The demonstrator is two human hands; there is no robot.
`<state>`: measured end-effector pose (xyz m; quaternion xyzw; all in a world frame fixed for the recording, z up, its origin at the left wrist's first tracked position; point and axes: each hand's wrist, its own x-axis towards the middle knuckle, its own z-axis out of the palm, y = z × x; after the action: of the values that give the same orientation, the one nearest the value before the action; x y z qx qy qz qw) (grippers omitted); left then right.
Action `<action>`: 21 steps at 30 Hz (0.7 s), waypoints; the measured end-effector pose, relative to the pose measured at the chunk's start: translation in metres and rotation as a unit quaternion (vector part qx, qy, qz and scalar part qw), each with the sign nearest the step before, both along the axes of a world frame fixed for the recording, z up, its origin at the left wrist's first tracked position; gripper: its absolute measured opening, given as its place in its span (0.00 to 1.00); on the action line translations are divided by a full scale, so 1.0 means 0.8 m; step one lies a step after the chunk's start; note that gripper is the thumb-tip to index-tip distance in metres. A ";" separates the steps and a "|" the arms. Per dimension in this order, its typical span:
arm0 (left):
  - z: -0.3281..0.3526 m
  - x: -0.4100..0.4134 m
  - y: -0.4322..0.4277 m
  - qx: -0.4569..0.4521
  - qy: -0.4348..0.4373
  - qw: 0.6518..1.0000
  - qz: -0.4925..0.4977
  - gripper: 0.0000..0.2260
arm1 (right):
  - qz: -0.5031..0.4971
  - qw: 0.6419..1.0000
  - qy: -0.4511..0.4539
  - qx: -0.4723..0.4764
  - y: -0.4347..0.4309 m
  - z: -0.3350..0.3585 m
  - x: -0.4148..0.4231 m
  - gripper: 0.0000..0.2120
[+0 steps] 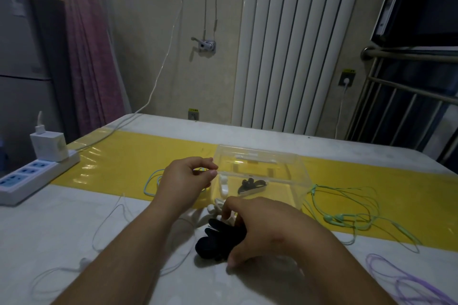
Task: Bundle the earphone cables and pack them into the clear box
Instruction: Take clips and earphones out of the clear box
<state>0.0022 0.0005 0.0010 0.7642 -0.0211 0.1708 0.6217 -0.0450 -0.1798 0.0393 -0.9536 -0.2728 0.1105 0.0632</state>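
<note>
The clear box (255, 154) stands mid-frame on the yellow strip (128, 156). It walls off the way forward for the left hand (188, 181), which is at its left corner, and the right hand (267, 228), just before its near wall. A pile of black ties (218, 240) lies under the right hand. Loose green cable (347, 208) sprawls right of the box, and purple cable (406, 282) fills the lower right corner. White cable (109, 225) trails across the lower left. A power strip (32, 178) with a charger (49, 146) blocks the left edge. Bare tabletop (347, 153) lies behind the box.
</note>
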 end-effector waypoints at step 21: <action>-0.002 0.000 -0.002 -0.019 -0.006 1.000 0.001 0.08 | -0.095 0.929 -0.151 0.323 -0.020 0.003 0.018 0.13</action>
<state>0.0020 -0.0012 -0.0005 0.7512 -0.0205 0.1767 0.6357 -0.0303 -0.1955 0.0419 -0.9085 -0.2082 -0.1352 0.3361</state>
